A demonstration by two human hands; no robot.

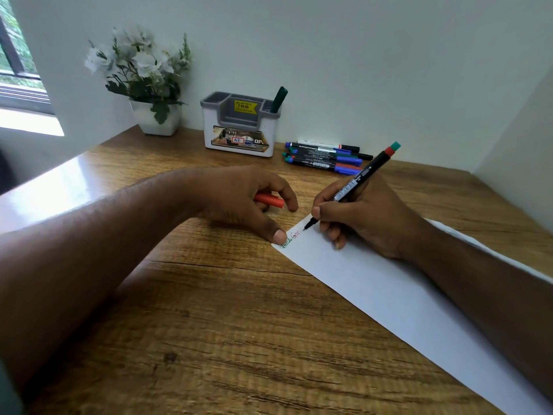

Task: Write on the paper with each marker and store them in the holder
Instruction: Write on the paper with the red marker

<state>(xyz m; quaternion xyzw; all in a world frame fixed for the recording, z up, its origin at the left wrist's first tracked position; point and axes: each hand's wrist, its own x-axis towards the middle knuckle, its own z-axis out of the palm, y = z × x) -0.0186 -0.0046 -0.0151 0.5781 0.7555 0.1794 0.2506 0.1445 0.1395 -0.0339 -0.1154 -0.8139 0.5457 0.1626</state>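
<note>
My right hand grips a black marker with a red band, its tip touching the white paper near the top left corner, beside green and red handwriting. My left hand holds the red cap in its fingers while its thumb presses down the paper's corner. A grey-and-white holder stands at the back with one green marker upright in its right slot. Several capped markers lie in a pile to the right of the holder.
A white pot of white flowers stands at the back left of the wooden desk. White walls close the desk at the back and right. A window is at the far left.
</note>
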